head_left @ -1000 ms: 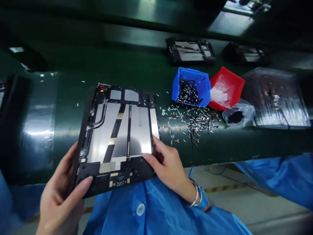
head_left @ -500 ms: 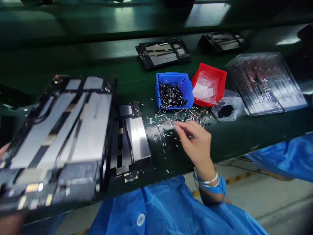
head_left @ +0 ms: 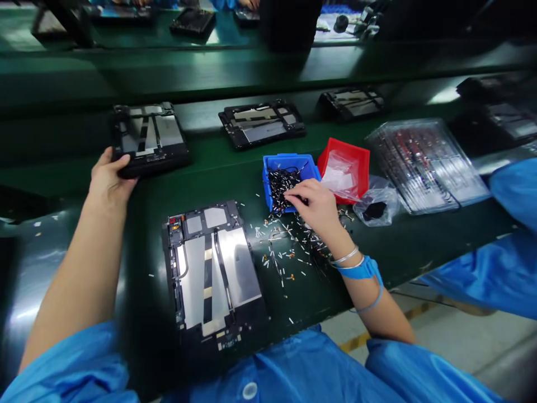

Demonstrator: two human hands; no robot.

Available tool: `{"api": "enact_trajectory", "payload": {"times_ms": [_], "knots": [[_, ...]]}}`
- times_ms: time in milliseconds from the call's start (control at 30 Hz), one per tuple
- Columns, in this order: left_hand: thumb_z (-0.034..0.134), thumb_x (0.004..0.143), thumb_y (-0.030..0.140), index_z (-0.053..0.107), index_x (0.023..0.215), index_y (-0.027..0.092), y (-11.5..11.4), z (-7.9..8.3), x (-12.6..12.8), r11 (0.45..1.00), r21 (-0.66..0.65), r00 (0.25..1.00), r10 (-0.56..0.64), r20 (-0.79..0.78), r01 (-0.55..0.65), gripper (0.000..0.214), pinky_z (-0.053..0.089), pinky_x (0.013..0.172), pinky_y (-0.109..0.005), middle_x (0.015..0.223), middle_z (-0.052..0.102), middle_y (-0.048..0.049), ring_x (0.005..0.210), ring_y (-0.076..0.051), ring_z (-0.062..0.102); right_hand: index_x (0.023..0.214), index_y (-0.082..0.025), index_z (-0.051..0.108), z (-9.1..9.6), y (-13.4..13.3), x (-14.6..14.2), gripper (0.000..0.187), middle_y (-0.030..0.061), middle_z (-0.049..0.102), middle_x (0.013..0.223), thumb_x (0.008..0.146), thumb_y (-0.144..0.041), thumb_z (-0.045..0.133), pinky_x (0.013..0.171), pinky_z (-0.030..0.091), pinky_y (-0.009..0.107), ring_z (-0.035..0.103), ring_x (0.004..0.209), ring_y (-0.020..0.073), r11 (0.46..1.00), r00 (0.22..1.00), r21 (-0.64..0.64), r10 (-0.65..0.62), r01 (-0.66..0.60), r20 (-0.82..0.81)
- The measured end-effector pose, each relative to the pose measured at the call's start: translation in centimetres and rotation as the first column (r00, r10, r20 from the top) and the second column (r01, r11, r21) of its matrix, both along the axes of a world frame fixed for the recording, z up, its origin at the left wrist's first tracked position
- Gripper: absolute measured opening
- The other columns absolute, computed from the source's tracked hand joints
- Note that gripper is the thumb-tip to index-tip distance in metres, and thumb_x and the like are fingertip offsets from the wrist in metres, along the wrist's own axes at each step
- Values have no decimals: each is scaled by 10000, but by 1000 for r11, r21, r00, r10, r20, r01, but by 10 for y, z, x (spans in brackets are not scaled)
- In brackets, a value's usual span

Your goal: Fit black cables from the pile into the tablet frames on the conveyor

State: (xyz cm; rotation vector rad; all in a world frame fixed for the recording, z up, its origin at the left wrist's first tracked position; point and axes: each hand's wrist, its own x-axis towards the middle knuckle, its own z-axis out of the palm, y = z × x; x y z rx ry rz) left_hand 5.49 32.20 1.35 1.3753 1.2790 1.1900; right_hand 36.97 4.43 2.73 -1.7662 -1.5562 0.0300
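My left hand (head_left: 108, 176) is stretched out to the far left and grips the near edge of an open tablet back frame (head_left: 147, 137) lying on the green belt (head_left: 235, 162). My right hand (head_left: 314, 204) reaches into the blue bin (head_left: 272, 165) of small black-and-white cable parts, fingers curled down among them; what they hold is hidden. A second open tablet frame (head_left: 212, 271) lies flat in front of me, near the bench edge. Loose small parts (head_left: 285, 257) are scattered between it and my right wrist.
A red bin (head_left: 350, 159) with a clear bag stands right of the blue one, then a small plastic bag (head_left: 375, 210) and stacked clear trays (head_left: 425, 165). More tablet frames (head_left: 262, 123) lie along the belt. A neighbour's blue sleeve (head_left: 512, 224) is at the right.
My left hand carried the tablet frame from close in front of me out onto the belt at far left. My right hand moved from the loose parts up into the blue bin.
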Motion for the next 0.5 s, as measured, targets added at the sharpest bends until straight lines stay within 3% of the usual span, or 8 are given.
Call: {"api": "enact_trajectory", "payload": {"times_ms": [133,233,367,500], "knots": [[646,746,38,411,1195,154,2,7,7,964,-3,957,264,-122,-266,520,283,1162,-319,1228,475,64,1277,-110,396,736,-216,695,19,4,14,112,-4,674,722,800,-298,653,594,437,289,565,649,138,985,939,59,-136,162,-315],[677,725,79,451,1238,168,-14,16,13,946,98,902,324,-285,-309,568,208,1181,-287,1281,436,82,1318,-130,339,747,-202,686,29,8,23,112,-1,675,716,775,-306,658,576,424,280,550,613,124,966,898,60,-212,253,-386],[642,729,90,578,1125,174,-52,28,30,956,287,902,178,-393,-63,410,289,1143,-354,1217,537,58,1262,-181,428,702,-204,673,28,14,19,102,-4,677,697,764,-279,644,616,438,295,564,633,132,980,947,-7,-192,197,-256],[633,789,208,647,1070,194,-90,34,45,917,349,926,-56,-373,196,282,354,1094,-397,1221,590,39,1235,-204,485,688,-209,680,26,16,7,104,-3,667,677,767,-264,641,621,433,303,553,626,135,992,982,-82,-107,95,-156]]}}
